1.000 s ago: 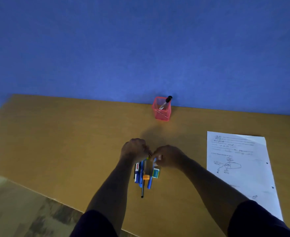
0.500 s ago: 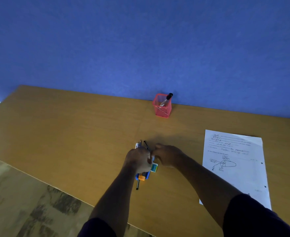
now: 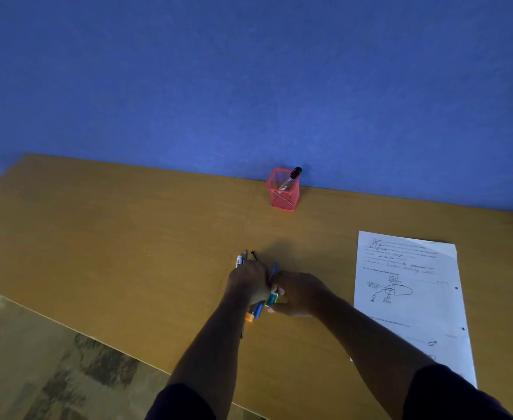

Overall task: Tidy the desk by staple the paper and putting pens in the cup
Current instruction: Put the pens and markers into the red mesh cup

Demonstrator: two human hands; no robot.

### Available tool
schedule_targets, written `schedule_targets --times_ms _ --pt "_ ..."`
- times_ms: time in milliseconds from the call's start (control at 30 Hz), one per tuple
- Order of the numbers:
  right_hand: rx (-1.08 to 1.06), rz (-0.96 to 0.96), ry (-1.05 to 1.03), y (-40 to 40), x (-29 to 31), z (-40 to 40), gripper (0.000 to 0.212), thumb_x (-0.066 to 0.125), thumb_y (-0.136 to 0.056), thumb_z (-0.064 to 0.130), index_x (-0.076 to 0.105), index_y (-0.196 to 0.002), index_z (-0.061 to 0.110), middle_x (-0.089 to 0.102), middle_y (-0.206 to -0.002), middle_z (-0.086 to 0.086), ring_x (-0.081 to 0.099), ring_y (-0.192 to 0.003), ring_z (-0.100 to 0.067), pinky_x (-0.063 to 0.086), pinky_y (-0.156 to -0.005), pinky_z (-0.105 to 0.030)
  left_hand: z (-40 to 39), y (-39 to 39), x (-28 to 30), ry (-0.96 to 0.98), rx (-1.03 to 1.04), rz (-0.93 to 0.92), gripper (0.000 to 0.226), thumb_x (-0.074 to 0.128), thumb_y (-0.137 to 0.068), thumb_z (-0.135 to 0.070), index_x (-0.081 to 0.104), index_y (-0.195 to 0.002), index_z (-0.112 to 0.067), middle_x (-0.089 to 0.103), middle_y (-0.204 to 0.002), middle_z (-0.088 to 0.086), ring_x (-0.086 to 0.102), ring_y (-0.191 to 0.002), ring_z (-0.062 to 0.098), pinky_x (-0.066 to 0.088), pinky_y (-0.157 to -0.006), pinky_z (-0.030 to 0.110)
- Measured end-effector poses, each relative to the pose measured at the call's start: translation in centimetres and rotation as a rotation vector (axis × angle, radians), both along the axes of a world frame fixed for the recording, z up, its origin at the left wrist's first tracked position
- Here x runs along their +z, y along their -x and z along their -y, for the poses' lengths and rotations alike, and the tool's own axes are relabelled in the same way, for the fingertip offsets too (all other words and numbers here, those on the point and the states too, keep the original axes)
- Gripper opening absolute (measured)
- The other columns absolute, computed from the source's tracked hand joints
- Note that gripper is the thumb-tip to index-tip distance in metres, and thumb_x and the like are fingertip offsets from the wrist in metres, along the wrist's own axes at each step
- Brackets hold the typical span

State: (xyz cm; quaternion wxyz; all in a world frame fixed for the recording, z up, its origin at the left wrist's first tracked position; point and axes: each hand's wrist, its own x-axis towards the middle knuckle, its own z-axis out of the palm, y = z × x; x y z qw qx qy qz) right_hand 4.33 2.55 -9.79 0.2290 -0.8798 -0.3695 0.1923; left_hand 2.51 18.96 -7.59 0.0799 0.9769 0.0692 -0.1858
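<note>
Both hands meet mid-table: left hand [image 3: 249, 283] curled round a bundle of pens [image 3: 253, 310], right hand [image 3: 299, 294] pinching the small stapler [image 3: 272, 299] beside them. Cup [image 3: 283, 190] stands at the far edge, paper [image 3: 412, 298] toward the right edge.

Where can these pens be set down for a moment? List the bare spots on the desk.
Bare wood runs left of the hands, from the left hand to the desk edge. Another patch lies between the red cup and the pens. It is crowded where both hands meet; the paper fills the right.
</note>
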Motion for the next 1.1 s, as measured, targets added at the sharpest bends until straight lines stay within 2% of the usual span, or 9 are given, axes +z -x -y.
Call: schedule_targets --times_ms 167,267,333,467,600,700,800,933,1100 --pt "-0.032 -0.007 0.004 -0.1 0.2 0.4 0.045 0.072 -0.072 0.060 0.058 -0.105 0.033 0.062 -0.101 0.015 0.064 -0.095 -0.010 0.048 -0.077 -0.028 -0.1 -0.1 0.2 0.081 0.080 0.029 0.046 0.069 -0.075 -0.050 0.064 -0.101 -0.013 0.068 -0.103 0.006 0.065 -0.099 0.025 0.046 -0.068 0.030" --pt "-0.055 -0.023 0.054 -0.4 0.4 0.2 0.050 0.069 -0.072 0.068 0.057 -0.103 0.031 0.059 -0.100 0.015 0.063 -0.097 -0.012 0.048 -0.079 -0.029 -0.6 -0.3 1.1 0.308 0.238 0.137 0.030 0.060 -0.067 -0.044 0.064 -0.082 -0.018 0.068 -0.087 0.004 0.065 -0.085 0.023 0.043 -0.064 0.024" --pt "-0.078 -0.025 0.084 -0.4 0.6 -0.4 0.052 0.066 -0.075 0.070 0.057 -0.107 0.029 0.060 -0.107 0.011 0.062 -0.101 -0.014 0.049 -0.081 -0.031 -1.4 -0.4 1.5 0.432 0.359 0.227 0.019 0.062 -0.072 -0.036 0.056 -0.071 -0.018 0.062 -0.071 -0.001 0.061 -0.070 0.021 0.041 -0.056 0.025" --pt "-0.114 0.018 0.075 0.0 0.6 -2.1 0.054 0.058 -0.086 0.062 0.053 -0.123 0.024 0.059 -0.121 -0.001 0.062 -0.109 -0.024 0.051 -0.085 -0.037 -3.6 -0.1 2.1 0.492 0.471 0.343 0.019 0.059 -0.082 -0.028 0.050 -0.076 -0.013 0.057 -0.066 0.005 0.056 -0.063 0.025 0.044 -0.057 0.033" --pt "-0.048 0.060 0.053 0.5 0.7 -4.0 0.049 0.058 -0.094 0.036 0.042 -0.140 0.034 0.049 -0.132 0.000 0.060 -0.113 -0.023 0.051 -0.084 -0.036 -6.0 1.1 1.9 0.419 0.531 0.188 0.017 0.045 -0.087 -0.027 0.051 -0.078 -0.014 0.059 -0.078 0.009 0.058 -0.072 0.031 0.046 -0.065 0.034" --pt "0.045 0.091 0.098 0.5 1.2 -5.4 0.047 0.056 -0.094 0.024 0.046 -0.137 0.040 0.044 -0.139 0.003 0.060 -0.110 -0.023 0.054 -0.077 -0.035 -6.7 2.5 1.3 0.363 0.528 0.036 0.016 0.048 -0.082 -0.030 0.056 -0.079 -0.017 0.063 -0.086 0.008 0.062 -0.077 0.027 0.045 -0.063 0.031" --pt "0.065 0.102 0.229 0.1 1.8 -6.6 0.029 0.055 -0.095 0.028 0.062 -0.123 0.034 0.044 -0.138 0.003 0.060 -0.110 -0.023 0.055 -0.079 -0.037 -6.8 3.6 0.8 0.342 0.488 0.011 0.022 0.068 -0.078 -0.039 0.058 -0.076 -0.020 0.064 -0.080 0.000 0.064 -0.072 0.018 0.042 -0.056 0.026" --pt "0.042 0.072 0.306 -0.2 2.1 -7.0 0.027 0.068 -0.086 0.034 0.067 -0.112 0.024 0.051 -0.123 0.003 0.062 -0.104 -0.023 0.056 -0.079 -0.039 -6.1 4.0 0.1 0.204 0.383 0.060 0.032 0.076 -0.076 -0.046 0.063 -0.087 -0.019 0.064 -0.090 0.003 0.066 -0.083 0.025 0.041 -0.060 0.027" --pt "-0.059 0.072 0.230 -0.3 1.6 -6.7 0.028 0.049 -0.095 0.037 0.064 -0.113 0.021 0.058 -0.115 -0.003 0.061 -0.108 -0.024 0.053 -0.083 -0.039 -4.8 3.3 -0.2 0.060 0.317 0.053 0.042 0.073 -0.081 -0.048 0.064 -0.105 -0.014 0.064 -0.102 0.005 0.066 -0.090 0.026 0.046 -0.062 0.031"
